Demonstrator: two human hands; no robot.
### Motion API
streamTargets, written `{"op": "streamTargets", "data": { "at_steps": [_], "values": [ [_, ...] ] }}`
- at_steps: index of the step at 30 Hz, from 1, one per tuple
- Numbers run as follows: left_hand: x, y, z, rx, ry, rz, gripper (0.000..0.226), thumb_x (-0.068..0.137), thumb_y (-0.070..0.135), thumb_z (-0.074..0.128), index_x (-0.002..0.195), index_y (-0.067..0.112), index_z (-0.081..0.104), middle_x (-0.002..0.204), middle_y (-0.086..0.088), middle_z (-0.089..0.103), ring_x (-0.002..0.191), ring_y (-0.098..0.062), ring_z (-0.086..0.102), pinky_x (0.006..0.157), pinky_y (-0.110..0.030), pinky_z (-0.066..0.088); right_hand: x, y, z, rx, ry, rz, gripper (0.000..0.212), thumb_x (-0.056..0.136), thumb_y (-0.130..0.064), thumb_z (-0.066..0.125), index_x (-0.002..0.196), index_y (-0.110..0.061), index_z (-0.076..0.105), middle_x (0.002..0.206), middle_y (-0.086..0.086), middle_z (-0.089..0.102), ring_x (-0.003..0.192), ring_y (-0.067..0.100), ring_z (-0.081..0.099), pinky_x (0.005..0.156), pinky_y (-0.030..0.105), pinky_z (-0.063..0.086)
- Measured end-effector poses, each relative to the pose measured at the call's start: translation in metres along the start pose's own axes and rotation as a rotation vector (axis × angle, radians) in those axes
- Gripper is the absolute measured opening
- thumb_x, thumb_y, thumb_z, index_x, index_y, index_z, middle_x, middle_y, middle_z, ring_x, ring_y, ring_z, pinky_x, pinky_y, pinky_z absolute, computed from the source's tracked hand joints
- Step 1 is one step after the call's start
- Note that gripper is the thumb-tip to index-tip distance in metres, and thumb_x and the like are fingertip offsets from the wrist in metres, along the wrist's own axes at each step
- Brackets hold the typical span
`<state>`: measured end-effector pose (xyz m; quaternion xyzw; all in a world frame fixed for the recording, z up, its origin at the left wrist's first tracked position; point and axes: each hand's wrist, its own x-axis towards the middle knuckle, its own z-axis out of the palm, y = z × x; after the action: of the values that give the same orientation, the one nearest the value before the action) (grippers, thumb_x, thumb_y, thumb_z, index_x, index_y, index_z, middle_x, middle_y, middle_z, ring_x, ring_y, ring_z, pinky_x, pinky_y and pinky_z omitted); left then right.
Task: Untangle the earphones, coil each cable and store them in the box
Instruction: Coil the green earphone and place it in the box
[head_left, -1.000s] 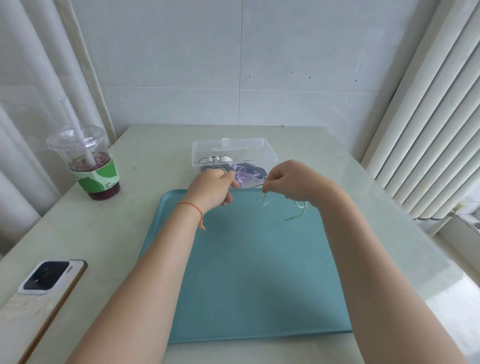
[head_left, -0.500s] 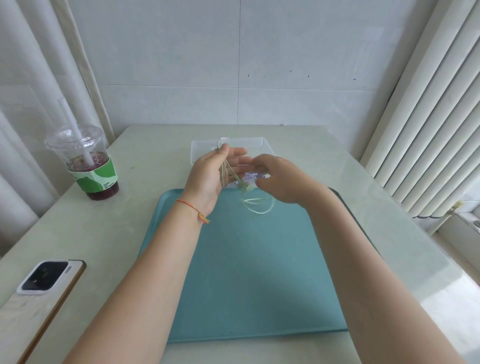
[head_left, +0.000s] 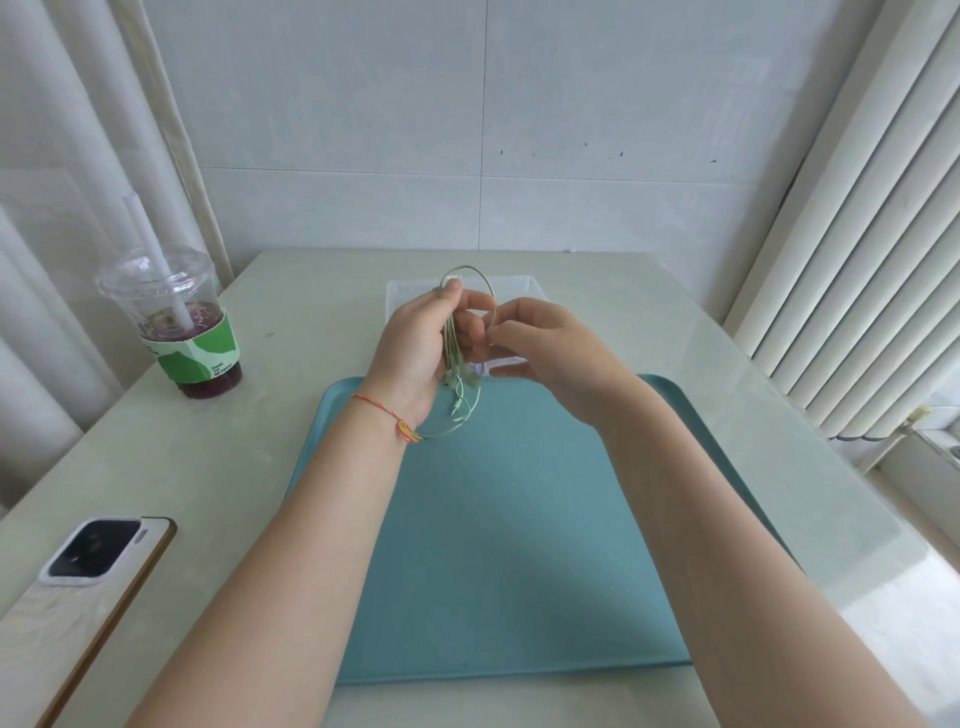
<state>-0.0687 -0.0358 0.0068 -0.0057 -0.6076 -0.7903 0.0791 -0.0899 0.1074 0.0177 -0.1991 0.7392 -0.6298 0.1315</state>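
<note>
1. One view, from the head camera: two hands, one pale green earphone cable (head_left: 470, 332), one clear plastic box (head_left: 519, 287), one teal tray (head_left: 519, 519), one lidded drink cup (head_left: 179, 322) with a straw, and one phone (head_left: 88, 566).
2. Left hand (head_left: 421, 348) is raised palm-in above the far edge of the tray, fingers nearly straight, with the cable wound in loops around them; the thumb presses the strands near the top. A red string bracelet (head_left: 389, 413) sits on that wrist.
3. Right hand (head_left: 540, 343) has its fingers curled and pinches the cable loop just beside the left fingers.
4. Earbuds and plug of the cable dangle below the left palm, over the tray.
5. Box stands on the bench (head_left: 291, 332) behind the hands, mostly hidden by them; something purple shows below the right hand, too hidden to tell.
6. Cup stands at the left of the pale bench, phone at the near left; tiled wall behind, vertical blinds at right.
</note>
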Motion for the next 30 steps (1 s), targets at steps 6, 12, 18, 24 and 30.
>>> {"op": "streamTargets", "data": {
  "at_steps": [6,12,18,24,30],
  "values": [
    [0.005,-0.003,-0.007,-0.047,0.089,0.039,0.038,0.104,0.024,0.038,0.076,0.011,0.060,0.050,0.004,0.043,0.045,-0.012,0.044,0.056,-0.029,0.036,0.002,-0.005,-0.004,0.366,0.152,-0.006,0.012,0.097,-0.005,0.048,0.087,-0.003,0.055,0.065,0.010,0.058,0.057,0.023,0.058,0.065,0.036,0.056],
    [-0.002,0.009,-0.008,-0.569,-0.285,-0.124,0.037,0.098,0.028,0.038,0.068,0.016,0.056,0.047,0.007,0.018,0.038,-0.007,0.017,0.037,-0.019,0.023,0.007,0.005,-0.007,0.007,0.248,0.054,0.015,0.093,-0.014,0.055,0.081,-0.014,0.065,0.054,-0.002,0.036,0.043,0.013,0.025,0.040,0.018,0.021],
    [-0.001,0.013,-0.008,-0.743,-0.163,-0.032,0.041,0.103,0.032,0.037,0.097,0.012,0.073,0.072,0.001,0.062,0.068,-0.015,0.063,0.070,-0.025,0.054,-0.006,0.000,0.010,-0.428,-0.181,0.149,0.020,0.093,-0.027,0.056,0.088,-0.022,0.075,0.055,-0.002,0.042,0.041,0.011,0.031,0.043,0.020,0.028],
    [0.001,0.006,-0.009,-0.354,-0.027,0.086,0.038,0.106,0.036,0.029,0.116,0.018,0.061,0.105,-0.001,0.072,0.109,-0.019,0.066,0.100,-0.030,0.044,-0.012,-0.010,0.010,-0.532,-0.190,0.082,0.025,0.095,-0.024,0.052,0.089,-0.019,0.075,0.055,-0.002,0.047,0.050,0.018,0.038,0.046,0.021,0.036],
    [0.004,0.001,-0.007,-0.267,0.039,0.125,0.037,0.106,0.034,0.029,0.117,0.016,0.060,0.110,-0.007,0.069,0.111,-0.019,0.065,0.092,-0.026,0.049,-0.014,-0.014,0.015,-0.556,-0.190,0.049,0.022,0.093,-0.026,0.056,0.086,-0.017,0.075,0.055,-0.003,0.045,0.045,0.011,0.037,0.046,0.019,0.033]
  ]
}}
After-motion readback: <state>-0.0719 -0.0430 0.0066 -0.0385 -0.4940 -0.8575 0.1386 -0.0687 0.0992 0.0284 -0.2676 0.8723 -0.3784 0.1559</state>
